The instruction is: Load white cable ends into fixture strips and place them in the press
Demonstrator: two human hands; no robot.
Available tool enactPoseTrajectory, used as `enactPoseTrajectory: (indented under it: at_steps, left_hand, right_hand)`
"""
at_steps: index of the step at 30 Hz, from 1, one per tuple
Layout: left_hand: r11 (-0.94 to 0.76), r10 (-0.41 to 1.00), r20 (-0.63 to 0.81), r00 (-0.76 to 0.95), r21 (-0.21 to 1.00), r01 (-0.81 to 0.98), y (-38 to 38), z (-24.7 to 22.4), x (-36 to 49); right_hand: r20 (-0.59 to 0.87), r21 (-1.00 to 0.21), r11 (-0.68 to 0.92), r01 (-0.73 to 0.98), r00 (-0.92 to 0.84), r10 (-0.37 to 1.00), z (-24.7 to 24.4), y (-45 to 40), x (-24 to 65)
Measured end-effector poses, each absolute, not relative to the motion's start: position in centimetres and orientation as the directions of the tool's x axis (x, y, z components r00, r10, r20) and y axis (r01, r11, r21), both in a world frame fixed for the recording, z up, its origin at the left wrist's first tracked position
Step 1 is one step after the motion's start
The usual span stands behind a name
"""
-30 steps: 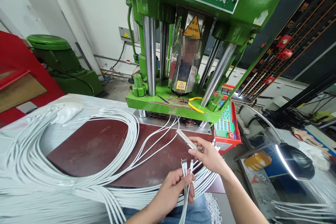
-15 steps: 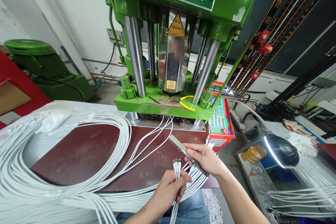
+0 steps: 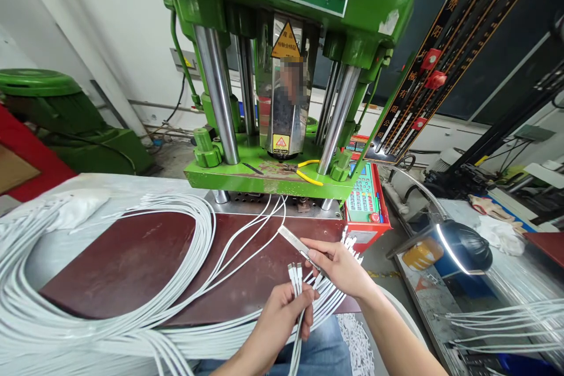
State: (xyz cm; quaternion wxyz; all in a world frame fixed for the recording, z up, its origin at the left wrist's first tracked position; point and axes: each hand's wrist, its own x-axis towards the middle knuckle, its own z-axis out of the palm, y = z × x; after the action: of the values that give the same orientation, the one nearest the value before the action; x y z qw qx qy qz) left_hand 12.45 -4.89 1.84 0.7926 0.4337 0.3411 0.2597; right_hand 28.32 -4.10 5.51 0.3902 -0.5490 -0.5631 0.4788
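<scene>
Nearest, in front of the green press (image 3: 229,178), the left hand (image 3: 288,314) is pinching a few white cables (image 3: 296,282) just below their connector ends. Beside it, the right hand (image 3: 337,264) is gripping a flat metal tool (image 3: 294,241); whether this is touching a cable is unclear. The work is apparently standing partway: the held ends are already sitting apart from the rest, while the large coil (image 3: 205,235), front-left of the press, is lying unhandled. Farther on, other cables (image 3: 217,275) are running beneath the press, their tips hidden. Yellow-handled pliers (image 3: 308,178) are resting on its base.
</scene>
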Motion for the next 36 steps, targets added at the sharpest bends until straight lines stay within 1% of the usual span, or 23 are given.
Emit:
enactPoseTrajectory:
  at_steps: [3,5,11,18,22,27,32,36]
  left_hand:
    - [0.530,0.701,-0.285,0.654,0.822,-0.209,-4.8,2.3,12.2]
    - [0.536,0.709,-0.287,0.644,0.813,-0.227,-4.8,2.3,12.0]
    - [0.444,0.755,-0.304,0.580,0.889,-0.112,-4.6,1.3,11.6]
    - [0.405,0.775,-0.306,0.553,0.912,-0.064,-4.2,1.1,11.7]
    - [0.383,0.774,-0.304,0.556,0.923,-0.028,-4.0,1.2,11.6]
    - [0.382,0.775,-0.303,0.555,0.924,-0.029,-4.1,1.3,11.5]
    - [0.384,0.803,-0.311,0.508,0.922,-0.043,-4.1,1.4,11.4]
    - [0.372,0.824,-0.310,0.474,0.927,-0.039,-4.0,1.3,11.4]
  right_hand:
    - [-0.078,-0.973,-0.051,0.225,-0.113,0.991,5.9,-3.9,28.9]
    - [-0.078,-0.975,-0.050,0.214,-0.123,0.989,6.2,-3.9,29.2]
    - [-0.138,-0.973,-0.108,0.204,-0.135,0.981,6.4,-3.7,29.4]
    - [-0.184,-0.966,-0.154,0.208,-0.135,0.974,6.6,-3.6,29.3]
    - [-0.184,-0.968,-0.151,0.201,-0.153,0.971,6.4,-3.6,29.4]
    - [-0.180,-0.967,-0.143,0.209,-0.171,0.969,6.2,-3.7,29.4]
    - [-0.132,-0.969,-0.092,0.230,-0.168,0.977,6.0,-3.8,29.4]
    - [-0.132,-0.969,-0.093,0.231,-0.160,0.978,5.9,-3.8,29.3]
